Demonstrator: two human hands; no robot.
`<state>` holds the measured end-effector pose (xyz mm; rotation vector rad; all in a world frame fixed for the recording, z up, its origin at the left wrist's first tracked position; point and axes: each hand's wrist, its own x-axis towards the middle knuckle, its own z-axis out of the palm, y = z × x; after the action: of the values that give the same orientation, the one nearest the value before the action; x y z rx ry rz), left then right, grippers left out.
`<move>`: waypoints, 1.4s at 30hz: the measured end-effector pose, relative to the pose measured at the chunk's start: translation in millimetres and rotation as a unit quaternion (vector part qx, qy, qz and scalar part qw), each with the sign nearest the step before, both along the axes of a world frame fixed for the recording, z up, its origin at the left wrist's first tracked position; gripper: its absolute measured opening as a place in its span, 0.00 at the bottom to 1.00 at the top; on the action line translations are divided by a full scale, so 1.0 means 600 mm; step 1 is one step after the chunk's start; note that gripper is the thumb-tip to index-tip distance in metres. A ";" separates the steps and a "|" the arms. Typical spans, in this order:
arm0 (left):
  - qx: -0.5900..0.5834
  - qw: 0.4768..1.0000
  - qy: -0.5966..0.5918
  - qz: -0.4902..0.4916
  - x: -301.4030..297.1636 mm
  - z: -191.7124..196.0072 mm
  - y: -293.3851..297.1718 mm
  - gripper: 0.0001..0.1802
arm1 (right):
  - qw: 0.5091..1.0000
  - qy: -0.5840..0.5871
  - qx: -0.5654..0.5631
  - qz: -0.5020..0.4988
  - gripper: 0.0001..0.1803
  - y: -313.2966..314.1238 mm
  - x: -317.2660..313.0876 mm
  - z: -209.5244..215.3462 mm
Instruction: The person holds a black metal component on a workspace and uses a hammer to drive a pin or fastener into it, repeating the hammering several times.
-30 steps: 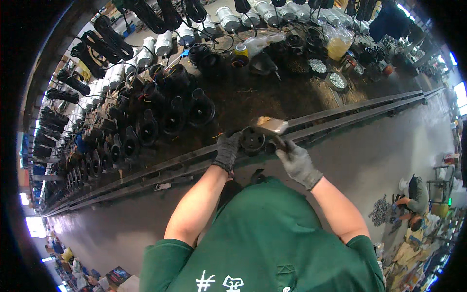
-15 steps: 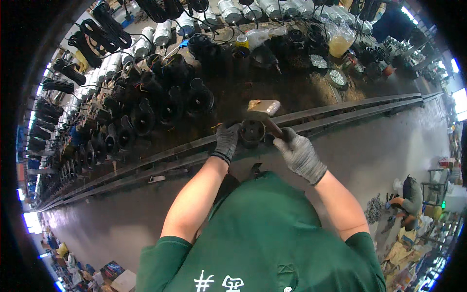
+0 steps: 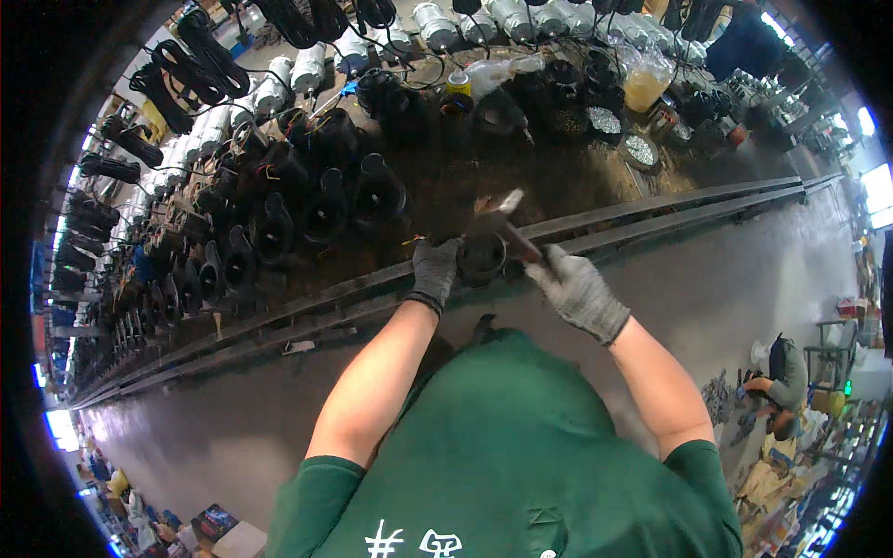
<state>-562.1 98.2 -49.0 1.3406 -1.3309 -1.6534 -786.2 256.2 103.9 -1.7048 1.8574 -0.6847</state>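
My right hand [image 3: 581,296], in a grey knit glove, is closed round the dark handle of a hammer [image 3: 523,244]. The hammer's metal head is up and left of that hand, over the far rim of a black round housing [image 3: 483,260], and looks slightly blurred. My left hand [image 3: 434,272], gloved in grey, grips the housing's left side, its fingertips partly hidden in the dark. The housing sits upright at the bench's near edge. Whether the hammer touches it, I cannot tell.
Several black cup-shaped housings [image 3: 379,193] stand in rows at the left of the dark bench [image 3: 446,200]. Beyond are white cylinders [image 3: 353,51] with coiled black cables [image 3: 181,74]. Bowls of small metal parts [image 3: 640,152] stand right. Metal rails [image 3: 660,206] edge the bench. Another person [image 3: 787,377] crouches far right.
The hammer's head has tilted and shifted slightly over the housing, and my right hand has turned a little with it. My left hand stays at the housing's side.
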 end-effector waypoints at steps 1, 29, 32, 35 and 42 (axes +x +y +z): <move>-0.021 0.999 0.018 0.018 -0.002 -0.005 0.000 0.17 | 0.997 -0.057 -0.050 -0.014 0.23 0.009 0.006 0.008; 0.004 0.998 0.060 -0.031 -0.001 0.019 -0.022 0.14 | 0.987 0.089 0.117 0.066 0.21 -0.043 -0.014 -0.112; -0.046 0.998 0.010 -0.038 -0.002 -0.010 -0.024 0.14 | 0.991 0.078 0.061 0.087 0.22 -0.046 -0.023 -0.067; -0.196 0.978 -0.048 -0.045 -0.005 -0.025 -0.029 0.13 | 0.996 0.044 0.060 0.052 0.21 -0.045 -0.022 0.007; -0.023 0.994 -0.081 -0.074 -0.018 0.000 -0.041 0.15 | 0.994 -0.108 -0.027 -0.012 0.25 -0.019 0.015 -0.057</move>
<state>-573.2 73.3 -49.1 1.4030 -1.5871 -1.6262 -777.1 244.7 69.9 -1.5748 1.7263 -0.8983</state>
